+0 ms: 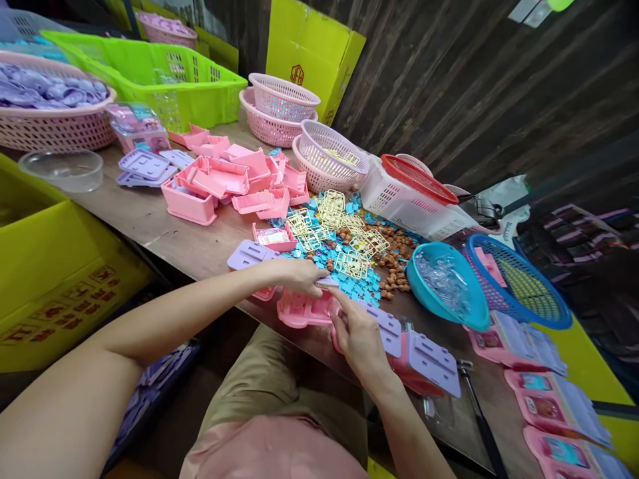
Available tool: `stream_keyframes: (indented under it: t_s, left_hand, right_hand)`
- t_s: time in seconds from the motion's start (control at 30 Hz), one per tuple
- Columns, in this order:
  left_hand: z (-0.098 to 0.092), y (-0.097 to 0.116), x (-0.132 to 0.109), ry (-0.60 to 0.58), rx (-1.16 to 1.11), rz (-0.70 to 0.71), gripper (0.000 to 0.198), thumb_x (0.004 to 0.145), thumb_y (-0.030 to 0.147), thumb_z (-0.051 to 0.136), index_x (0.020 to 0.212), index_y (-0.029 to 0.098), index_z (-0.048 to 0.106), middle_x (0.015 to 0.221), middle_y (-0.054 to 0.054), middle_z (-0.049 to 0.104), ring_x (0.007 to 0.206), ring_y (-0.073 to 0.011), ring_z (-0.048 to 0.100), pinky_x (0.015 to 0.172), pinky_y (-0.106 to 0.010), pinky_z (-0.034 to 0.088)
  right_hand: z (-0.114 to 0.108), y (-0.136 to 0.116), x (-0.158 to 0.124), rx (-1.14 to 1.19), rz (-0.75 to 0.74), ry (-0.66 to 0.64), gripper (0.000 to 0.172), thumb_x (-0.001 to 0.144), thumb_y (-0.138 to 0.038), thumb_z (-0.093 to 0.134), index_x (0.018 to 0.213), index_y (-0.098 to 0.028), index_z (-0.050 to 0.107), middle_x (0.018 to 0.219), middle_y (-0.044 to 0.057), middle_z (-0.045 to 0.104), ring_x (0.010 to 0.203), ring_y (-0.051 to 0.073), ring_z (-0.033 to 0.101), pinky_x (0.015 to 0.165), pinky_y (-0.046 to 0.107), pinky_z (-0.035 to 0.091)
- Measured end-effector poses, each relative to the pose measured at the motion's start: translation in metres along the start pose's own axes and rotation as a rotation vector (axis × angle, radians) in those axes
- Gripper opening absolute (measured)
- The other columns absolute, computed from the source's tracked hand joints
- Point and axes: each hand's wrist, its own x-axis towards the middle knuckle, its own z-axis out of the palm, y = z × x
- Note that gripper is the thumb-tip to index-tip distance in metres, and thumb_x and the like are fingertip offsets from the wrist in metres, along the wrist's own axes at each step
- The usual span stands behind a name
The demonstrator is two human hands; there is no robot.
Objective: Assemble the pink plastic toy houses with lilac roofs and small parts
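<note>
Above a pink plastic tray (298, 318) at the table's front edge, my left hand (302, 274) pinches a small flat lilac piece (327, 283). My right hand (357, 329) is curled by the tray's right end, its index finger reaching to the lilac piece. Whatever lies inside its curled fingers is hidden. Left of the tray is a pink box with a lilac lid (251, 254); right of my right hand stand more pink boxes with lilac lids (433, 359). Behind my hands lie loose blue pieces (357, 286), cream plastic frames (352, 265) and small brown figures (397, 256).
Pink trays (219, 176) are heaped at the back left, near a green crate (200, 100) and baskets. To the right are a turquoise bowl (424, 266) of clear parts, a blue basket (559, 313), a hammer (482, 412) and several packed pink sets (549, 402).
</note>
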Motion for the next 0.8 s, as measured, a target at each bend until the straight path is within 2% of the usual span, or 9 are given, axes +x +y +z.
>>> stream_keyframes:
  t_s: [0.07,0.17,0.3,0.57,0.7,0.8]
  left_hand:
    - [-0.001,0.000,0.000,-0.009,-0.011,0.009,0.056,0.082,0.038,0.045,0.133,0.017,0.041,0.114,-0.014,0.062,0.096,-0.0251,0.060,0.076,-0.031,0.046]
    - [-0.001,0.000,-0.001,-0.029,-0.021,0.021,0.056,0.082,0.038,0.046,0.134,0.018,0.039,0.117,-0.013,0.060,0.097,-0.0240,0.059,0.077,-0.030,0.046]
    - [-0.001,0.000,0.000,-0.029,-0.009,0.052,0.054,0.082,0.036,0.046,0.133,0.018,0.040,0.114,-0.013,0.061,0.095,-0.0242,0.059,0.075,-0.030,0.045]
    - [0.001,-0.003,0.002,-0.021,-0.011,0.063,0.051,0.083,0.038,0.047,0.130,0.018,0.043,0.113,-0.013,0.061,0.093,-0.0250,0.058,0.072,-0.031,0.045]
    - [0.000,-0.002,0.000,-0.026,0.014,0.077,0.051,0.084,0.036,0.047,0.131,0.018,0.041,0.110,-0.012,0.062,0.093,-0.0240,0.058,0.073,-0.031,0.044]
    - [0.000,-0.001,-0.003,-0.002,0.019,0.118,0.050,0.084,0.035,0.048,0.130,0.017,0.043,0.107,-0.012,0.063,0.092,-0.0238,0.058,0.074,-0.031,0.044]
  right_hand:
    - [-0.004,-0.001,0.001,0.049,0.028,0.057,0.031,0.087,-0.021,0.040,0.114,-0.020,0.053,0.095,0.007,0.067,0.075,0.018,0.062,0.067,0.029,0.047]
    - [-0.003,0.000,0.002,0.017,0.156,0.160,0.026,0.085,-0.029,0.043,0.107,-0.018,0.051,0.080,0.006,0.066,0.065,0.020,0.061,0.060,0.030,0.046]
    - [0.008,0.002,0.003,-0.058,0.248,0.160,0.020,0.086,-0.029,0.036,0.098,-0.018,0.048,0.076,0.008,0.065,0.061,0.023,0.062,0.052,0.030,0.042]
    - [0.019,-0.002,0.002,-0.192,0.213,0.133,0.028,0.090,-0.025,0.029,0.099,-0.015,0.053,0.073,0.009,0.067,0.058,0.022,0.063,0.050,0.027,0.037]
    - [0.030,-0.003,-0.002,-0.352,0.205,0.186,0.031,0.092,-0.024,0.029,0.103,-0.013,0.055,0.061,0.007,0.063,0.048,0.020,0.059,0.045,0.026,0.030]
    - [0.038,-0.003,-0.006,-0.427,0.184,0.246,0.031,0.092,-0.024,0.028,0.098,-0.012,0.056,0.051,0.005,0.058,0.044,0.020,0.057,0.042,0.026,0.027]
